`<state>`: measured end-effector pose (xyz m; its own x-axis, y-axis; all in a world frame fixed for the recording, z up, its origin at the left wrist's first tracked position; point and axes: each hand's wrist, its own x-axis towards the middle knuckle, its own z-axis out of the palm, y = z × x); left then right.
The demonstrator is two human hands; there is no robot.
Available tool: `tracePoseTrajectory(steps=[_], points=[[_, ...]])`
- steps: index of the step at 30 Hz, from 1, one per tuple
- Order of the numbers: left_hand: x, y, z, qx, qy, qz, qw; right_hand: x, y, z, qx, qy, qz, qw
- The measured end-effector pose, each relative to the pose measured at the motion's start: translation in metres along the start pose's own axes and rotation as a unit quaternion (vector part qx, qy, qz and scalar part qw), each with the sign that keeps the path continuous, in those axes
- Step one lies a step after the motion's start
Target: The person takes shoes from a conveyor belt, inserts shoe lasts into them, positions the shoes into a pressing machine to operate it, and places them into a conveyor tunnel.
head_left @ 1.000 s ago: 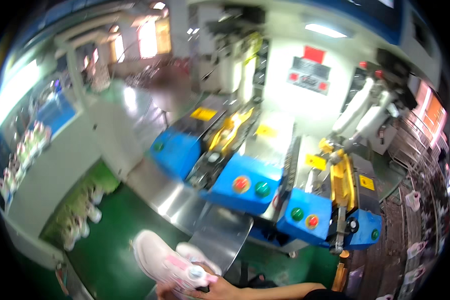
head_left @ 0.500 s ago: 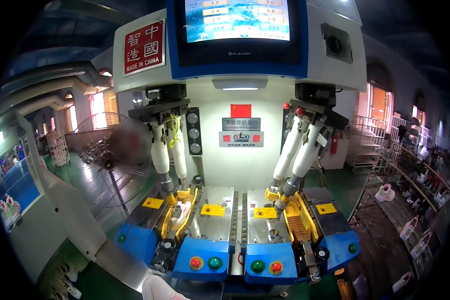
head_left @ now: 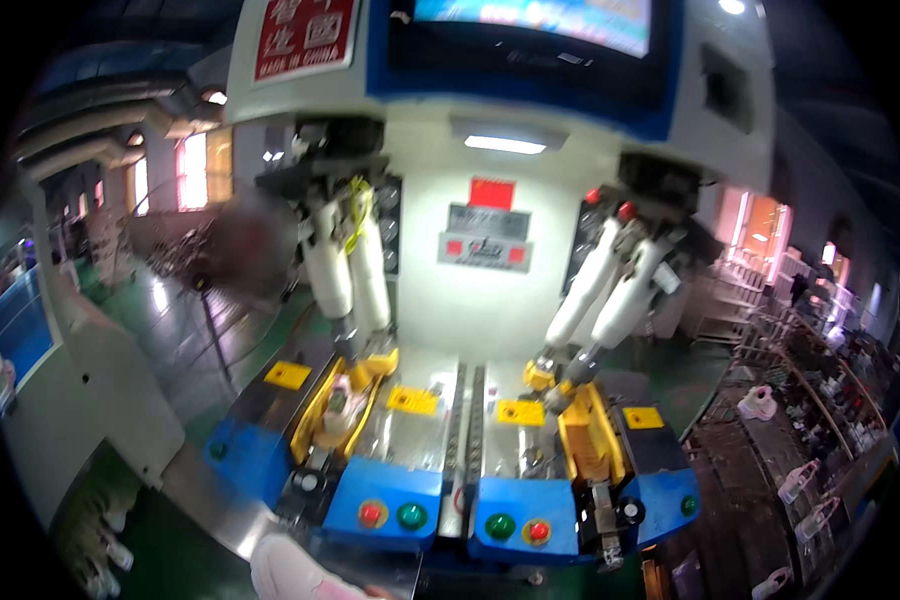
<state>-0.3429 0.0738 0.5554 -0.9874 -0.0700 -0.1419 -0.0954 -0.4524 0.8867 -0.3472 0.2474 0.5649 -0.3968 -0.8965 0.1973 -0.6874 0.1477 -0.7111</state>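
A white sneaker with pink trim is at the lower edge, left of the middle, its toe pointing up. Only a sliver of my left hand shows, against the shoe's right side; most of its grip is below the view. My right hand is out of view. Ahead stands a two-station shoe press. A pink and white shoe sits in its left yellow cradle, below white cylinders. No shoe shows in the right yellow cradle.
Red and green buttons sit on the blue front housings. At the right is a rack with several shoes on it. A fan stands left of the press, and more shoes lie at the lower left.
The view has tilted and shifted, so the press sits higher in it. The shoe in the left cradle shows more fully, with the yellow clamp parts off it. The held sneaker has come further into view.
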Motion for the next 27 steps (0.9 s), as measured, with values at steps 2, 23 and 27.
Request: tracePoseTrajectory(steps=[2, 23, 27], points=[[-0.013, -0.002, 0.000, -0.014, 0.012, 0.014, 1.000, 0.003, 0.011, 0.001, 0.035, 0.117, -0.039, 0.992], [0.355, 0.074, -0.070, 0.607, 0.145, 0.186, 0.759, 0.022, 0.048, -0.101, 0.298, 0.224, 0.363, 0.854], [0.447, 0.040, -0.110, 0.627, 0.091, 0.292, 0.716, 0.051, 0.034, -0.102, 0.148, 0.259, 0.423, 0.856]])
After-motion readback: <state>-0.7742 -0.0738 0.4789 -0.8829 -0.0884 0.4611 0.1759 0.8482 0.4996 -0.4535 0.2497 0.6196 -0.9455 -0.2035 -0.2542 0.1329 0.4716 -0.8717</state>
